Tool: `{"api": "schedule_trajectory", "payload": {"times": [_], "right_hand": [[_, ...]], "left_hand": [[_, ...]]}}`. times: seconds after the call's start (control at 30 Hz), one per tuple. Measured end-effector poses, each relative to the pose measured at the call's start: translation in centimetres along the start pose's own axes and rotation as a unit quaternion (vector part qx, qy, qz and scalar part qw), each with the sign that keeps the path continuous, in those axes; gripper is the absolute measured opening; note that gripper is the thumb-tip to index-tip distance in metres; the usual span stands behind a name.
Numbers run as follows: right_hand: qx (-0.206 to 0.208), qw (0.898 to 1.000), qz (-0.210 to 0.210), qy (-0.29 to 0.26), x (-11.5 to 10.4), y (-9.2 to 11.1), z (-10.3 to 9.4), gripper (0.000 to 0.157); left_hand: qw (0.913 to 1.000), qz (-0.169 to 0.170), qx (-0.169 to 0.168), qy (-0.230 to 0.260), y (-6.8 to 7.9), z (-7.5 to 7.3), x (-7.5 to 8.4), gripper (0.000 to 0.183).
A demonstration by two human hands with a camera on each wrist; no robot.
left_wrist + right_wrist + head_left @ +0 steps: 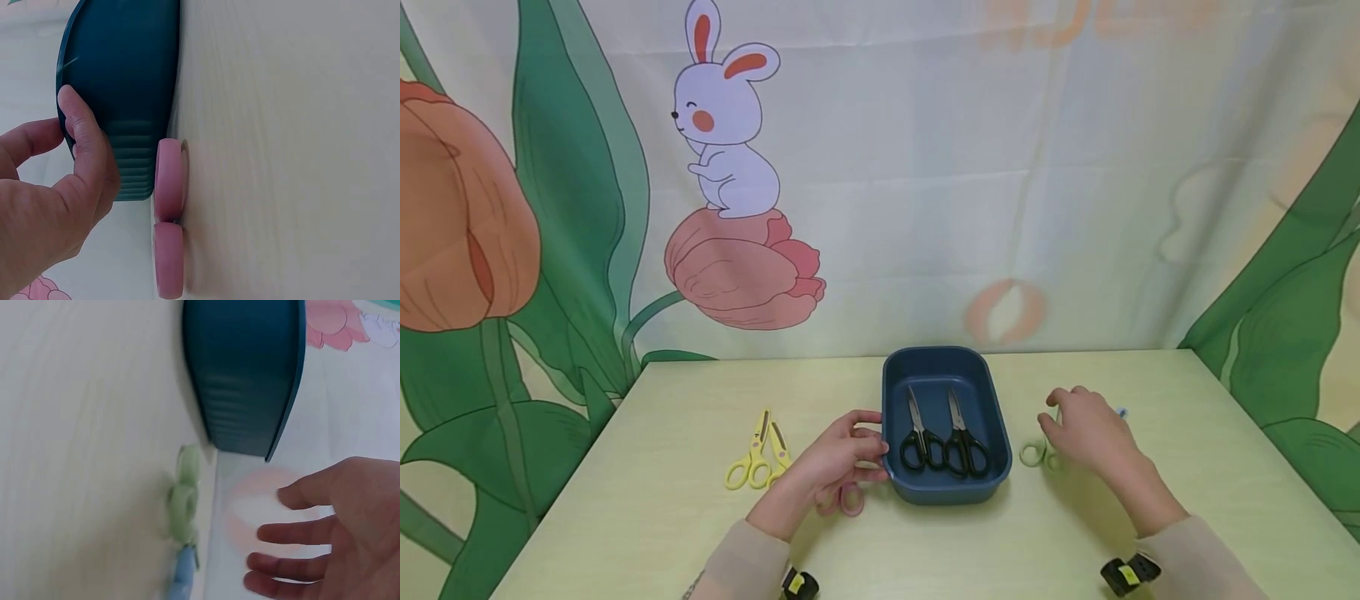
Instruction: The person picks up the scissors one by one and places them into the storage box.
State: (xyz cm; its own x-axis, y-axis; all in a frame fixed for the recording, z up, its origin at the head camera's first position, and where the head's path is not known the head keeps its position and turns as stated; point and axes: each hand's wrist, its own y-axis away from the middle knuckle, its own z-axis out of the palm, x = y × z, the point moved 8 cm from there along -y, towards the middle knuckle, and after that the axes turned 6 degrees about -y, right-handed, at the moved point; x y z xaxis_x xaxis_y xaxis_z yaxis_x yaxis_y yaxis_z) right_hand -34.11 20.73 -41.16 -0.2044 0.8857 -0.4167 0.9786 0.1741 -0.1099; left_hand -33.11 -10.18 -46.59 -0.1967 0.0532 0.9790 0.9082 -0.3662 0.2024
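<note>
A dark blue rectangular container [946,492] stands on the table with two pairs of black-handled scissors [921,446] lying in it. My left hand [842,450] holds the container's left side, its fingertips at the rim and outer wall. Below that hand lie pink-handled scissors [169,181], mostly hidden by it in the head view. My right hand [1086,429] hovers over green-handled scissors [1033,453], fingers spread and slightly bent, nothing between them. A blue handle [182,572] shows beside the green one.
Two pairs of yellow scissors [748,467] lie left of the left hand. The pale table [647,517] ends at the back against a printed cloth [880,208] with a rabbit and tulips. Black devices are strapped at both wrists.
</note>
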Motion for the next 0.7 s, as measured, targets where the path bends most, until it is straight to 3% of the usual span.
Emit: {"api": "schedule_trajectory", "payload": {"times": [0.3, 0.57, 0.7], "right_hand": [[-0.107, 0.993, 0.045, 0.016, 2.6, 0.6, 2.2, 0.04], [-0.093, 0.995, 0.038, 0.021, 3.2, 0.6, 2.2, 0.048], [-0.09, 0.995, 0.038, 0.017, 3.8, 0.4, 2.2, 0.044]], "left_hand": [[1.0, 0.002, -0.002, 0.0, 0.0, 0.0, 0.0, 0.059], [1.0, 0.005, -0.003, -0.005, 0.0, 0.0, 0.1, 0.059], [1.0, 0.005, -0.003, -0.005, 0.0, 0.0, 0.0, 0.058]]}}
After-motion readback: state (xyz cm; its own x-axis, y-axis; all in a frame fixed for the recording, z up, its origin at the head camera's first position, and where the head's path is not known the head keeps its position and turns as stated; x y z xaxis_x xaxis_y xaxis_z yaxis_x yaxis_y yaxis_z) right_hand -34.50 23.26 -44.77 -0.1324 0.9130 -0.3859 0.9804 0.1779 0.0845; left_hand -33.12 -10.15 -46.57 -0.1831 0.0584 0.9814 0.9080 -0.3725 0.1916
